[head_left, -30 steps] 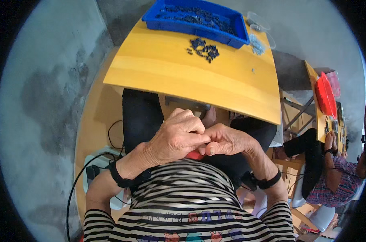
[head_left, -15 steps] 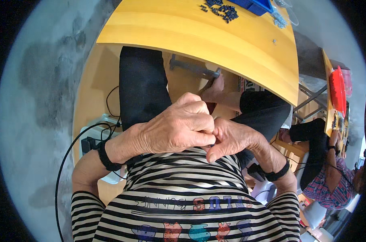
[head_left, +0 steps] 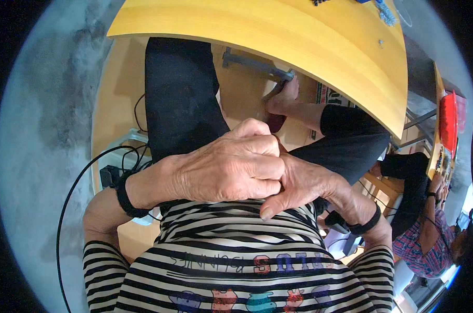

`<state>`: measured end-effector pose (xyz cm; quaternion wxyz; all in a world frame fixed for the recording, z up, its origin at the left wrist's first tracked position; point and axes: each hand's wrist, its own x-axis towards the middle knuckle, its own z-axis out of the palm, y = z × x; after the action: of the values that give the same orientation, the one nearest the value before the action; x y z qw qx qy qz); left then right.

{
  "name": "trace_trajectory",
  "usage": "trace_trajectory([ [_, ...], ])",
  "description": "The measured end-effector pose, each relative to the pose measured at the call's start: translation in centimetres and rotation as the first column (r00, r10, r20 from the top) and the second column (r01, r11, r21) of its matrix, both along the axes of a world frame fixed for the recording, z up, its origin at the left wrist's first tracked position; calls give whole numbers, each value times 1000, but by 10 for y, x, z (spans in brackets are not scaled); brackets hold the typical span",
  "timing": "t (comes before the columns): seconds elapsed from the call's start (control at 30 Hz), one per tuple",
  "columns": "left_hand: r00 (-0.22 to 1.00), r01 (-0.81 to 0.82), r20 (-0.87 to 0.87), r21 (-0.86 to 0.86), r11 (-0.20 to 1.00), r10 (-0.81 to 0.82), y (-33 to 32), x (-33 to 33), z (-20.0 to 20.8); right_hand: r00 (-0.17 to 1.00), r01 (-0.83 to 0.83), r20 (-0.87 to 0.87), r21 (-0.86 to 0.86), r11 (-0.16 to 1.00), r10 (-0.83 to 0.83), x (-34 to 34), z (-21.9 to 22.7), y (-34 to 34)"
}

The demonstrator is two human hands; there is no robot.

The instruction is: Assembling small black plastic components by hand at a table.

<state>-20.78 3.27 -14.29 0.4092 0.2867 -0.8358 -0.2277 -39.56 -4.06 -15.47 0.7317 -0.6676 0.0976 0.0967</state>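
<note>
My left hand (head_left: 236, 166) is closed, its knuckles upward, and presses against my right hand (head_left: 307, 180) in front of my striped shirt. The right hand's fingers curl in behind the left one, while its thumb sticks out toward my belly. Whatever lies between the fingers is hidden by the left hand. Both hands are over my lap, below the front edge of the yellow table (head_left: 268, 39), and touch nothing on it.
Small dark parts (head_left: 318, 2) and a light-blue coiled bunch (head_left: 386, 14) lie at the table's far side. A black cable (head_left: 64, 214) hangs at my left. At right another person (head_left: 427, 245) sits by a table with a red basket (head_left: 448, 122).
The view has tipped, so the table sits higher and most of its dark parts leave the picture. The small dark thing glimpsed between my fingers is now hidden; my hands stay together.
</note>
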Motion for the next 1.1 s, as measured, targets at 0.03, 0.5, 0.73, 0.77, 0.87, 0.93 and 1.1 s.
trace_trajectory([
  [0.03, 1000, -6, 16, -9, 1000, 6, 0, 0, 0, 997, -69, -45, -17, 997, 68, -1, 0, -3],
  [0.5, 988, -1, -154, 165, 986, 27, 1, 0, -15, 957, -291, -22, -26, 956, 290, 9, -5, -18],
  [0.73, 999, 38, -30, 212, 976, -32, 1, 9, -17, 963, -236, -124, 32, 971, 239, 9, 1, -15],
  [0.77, 999, 38, -31, 213, 976, -32, 1, 8, -18, 983, -167, -72, 43, 985, 170, 10, 1, -12],
  [0.87, 997, 54, -62, 239, 970, -40, 3, 7, -18, 991, -129, -50, -29, 991, 127, 10, 5, -9],
  [0.93, 994, 66, -102, 259, 964, -40, 4, 6, -19, 990, -134, -56, -54, 989, 131, 5, 0, -6],
  [1.1, 989, 113, -127, 267, 957, -82, 4, 5, -19, 999, -32, 40, -91, 995, 36, 1, -8, 3],
])
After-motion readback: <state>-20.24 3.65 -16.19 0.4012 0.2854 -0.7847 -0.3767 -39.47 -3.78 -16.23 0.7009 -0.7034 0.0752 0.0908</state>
